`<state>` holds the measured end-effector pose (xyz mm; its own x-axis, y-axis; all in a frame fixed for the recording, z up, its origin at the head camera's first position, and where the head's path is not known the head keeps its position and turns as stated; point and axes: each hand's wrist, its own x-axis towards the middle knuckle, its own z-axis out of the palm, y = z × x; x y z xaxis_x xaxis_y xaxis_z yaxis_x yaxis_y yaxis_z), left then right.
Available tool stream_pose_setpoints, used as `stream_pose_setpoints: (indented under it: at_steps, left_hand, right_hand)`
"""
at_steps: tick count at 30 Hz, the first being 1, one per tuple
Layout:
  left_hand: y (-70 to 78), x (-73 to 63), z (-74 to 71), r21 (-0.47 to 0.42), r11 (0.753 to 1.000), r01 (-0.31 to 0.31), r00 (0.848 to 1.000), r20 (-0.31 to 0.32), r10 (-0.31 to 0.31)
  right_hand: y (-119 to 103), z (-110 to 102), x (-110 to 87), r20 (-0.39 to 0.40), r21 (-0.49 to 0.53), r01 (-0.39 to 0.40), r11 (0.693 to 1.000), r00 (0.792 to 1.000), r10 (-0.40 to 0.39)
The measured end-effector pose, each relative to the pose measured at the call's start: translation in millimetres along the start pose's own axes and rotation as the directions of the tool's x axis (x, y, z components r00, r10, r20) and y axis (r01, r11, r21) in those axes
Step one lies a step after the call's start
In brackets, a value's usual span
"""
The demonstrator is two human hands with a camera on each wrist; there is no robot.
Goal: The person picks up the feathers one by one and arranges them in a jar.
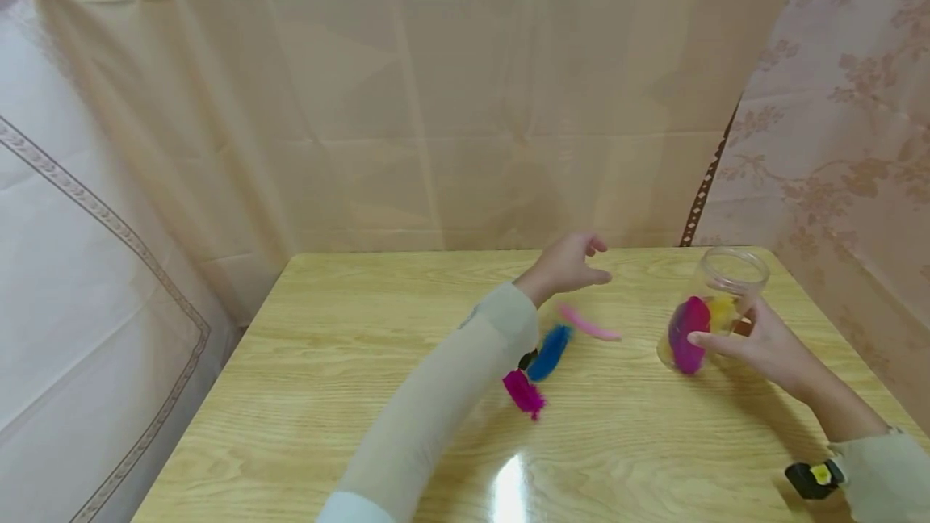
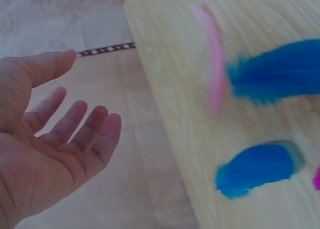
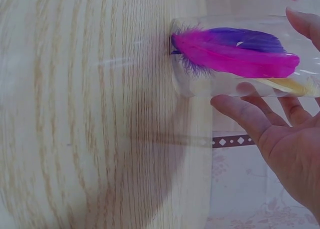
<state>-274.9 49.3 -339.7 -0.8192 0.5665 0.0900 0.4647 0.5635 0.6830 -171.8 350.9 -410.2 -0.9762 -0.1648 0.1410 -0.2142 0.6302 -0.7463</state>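
A clear jar (image 1: 735,281) stands upright near the table's far right corner, holding purple, magenta and yellow feathers (image 3: 240,54). My right hand (image 1: 763,345) grips its side, thumb toward me and the other fingers around the far side. My left hand (image 1: 570,269) hovers near the back edge, fingers spread and loosely bent with nothing in them. Just below it is a narrow curved pink feather (image 1: 590,324). Blue feathers (image 2: 257,169) lie beside that; the left wrist view shows two. Nearer me is a magenta feather (image 1: 525,395), partly beside my left sleeve.
The wooden table (image 1: 349,361) ends at a beige curtain (image 1: 472,103) behind. Patterned cloth (image 1: 857,144) hangs along the right side, white cloth (image 1: 73,265) along the left. A dark strap piece (image 1: 814,479) sits at my right wrist.
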Motion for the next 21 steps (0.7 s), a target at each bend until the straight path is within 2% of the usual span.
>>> stream_pose_setpoints:
  at_steps: [6, 11, 16, 21]
  left_hand:
    - [-21.9, -8.5, 7.1, 0.003, 0.994, 0.112, 0.994, 0.0, -0.112]
    - [-35.1, -14.9, 14.3, 0.054, 0.978, 0.203, 0.978, 0.026, -0.205]
    - [-49.3, -21.0, 27.1, 0.072, 0.964, 0.255, 0.965, 0.034, -0.258]
    - [-61.8, -26.3, 44.1, 0.073, 0.958, 0.279, 0.96, 0.021, -0.281]
  right_hand:
    - [-2.8, 0.0, -0.3, 0.009, -0.016, -0.036, 0.999, 0.999, 0.036]
    - [-2.4, 0.1, -0.2, 0.004, -0.007, -0.019, 1.0, 1.0, 0.019]
    - [-0.9, 0.0, -0.7, -0.01, 0.003, -0.003, 1.0, 1.0, 0.003]
    - [0.2, 1.9, -0.4, -0.009, 0.014, 0.004, 1.0, 1.0, -0.004]
